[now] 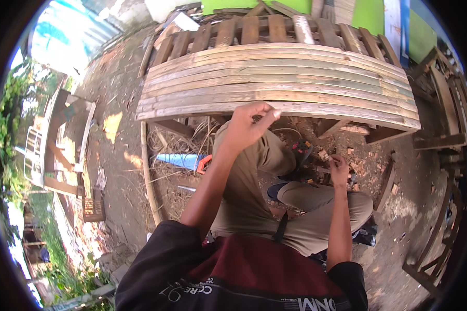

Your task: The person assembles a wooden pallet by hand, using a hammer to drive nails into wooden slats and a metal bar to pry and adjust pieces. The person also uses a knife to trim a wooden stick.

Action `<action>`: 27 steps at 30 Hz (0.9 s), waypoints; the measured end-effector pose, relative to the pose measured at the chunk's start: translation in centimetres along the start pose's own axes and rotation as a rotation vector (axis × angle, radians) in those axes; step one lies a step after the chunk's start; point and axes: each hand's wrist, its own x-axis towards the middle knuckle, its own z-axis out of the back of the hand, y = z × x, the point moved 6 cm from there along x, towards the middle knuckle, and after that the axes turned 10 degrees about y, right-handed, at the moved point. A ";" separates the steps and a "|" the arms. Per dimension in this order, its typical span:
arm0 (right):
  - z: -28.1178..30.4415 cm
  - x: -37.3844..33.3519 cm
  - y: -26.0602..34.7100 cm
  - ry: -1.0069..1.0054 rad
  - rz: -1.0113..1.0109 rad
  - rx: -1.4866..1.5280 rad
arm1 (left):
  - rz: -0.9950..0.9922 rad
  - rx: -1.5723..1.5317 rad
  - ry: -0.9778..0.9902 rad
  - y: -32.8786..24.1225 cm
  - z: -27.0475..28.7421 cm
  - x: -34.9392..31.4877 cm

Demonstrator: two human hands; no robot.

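Observation:
My left hand (248, 127) is raised over my left knee, at the near edge of the slatted bench (280, 78). Its fingers curl in and the thumb tip comes close to them; whatever might be pinched there is too small to make out. Lower and to the right, my right hand (339, 170) hangs above my bent right leg with its fingers curled together. Just beyond its fingertips shows a small pale block (324, 155); I cannot tell whether the fingers touch it.
A saw with a blue blade (174, 160) and orange handle (203, 164) lies on the ground left of my leg. Broken chips (354, 166) litter the ground under the bench. A wooden frame (441, 103) stands at the right, a small cage (93, 210) at the left.

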 end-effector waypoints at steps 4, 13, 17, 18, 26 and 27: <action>-7.2 -2.1 17.3 0.166 0.141 0.393 | 0.041 -0.153 -0.287 3.3 4.2 -14.6; -22.3 -15.8 34.4 0.245 0.503 0.659 | 0.834 -0.276 -0.983 33.2 6.5 -45.2; -27.3 -21.2 35.0 0.750 0.202 0.460 | 1.367 -0.424 -0.739 46.6 -3.0 -56.1; -27.9 -21.9 35.4 0.708 0.387 0.233 | 1.361 -0.696 -0.699 46.4 -6.1 -54.7; -30.5 -23.4 35.9 0.677 0.809 -0.246 | 1.497 -0.848 -0.879 45.9 -9.3 -47.6; -30.3 -23.2 35.8 0.668 0.801 -0.259 | 1.510 -0.841 -0.818 43.9 -8.4 -46.9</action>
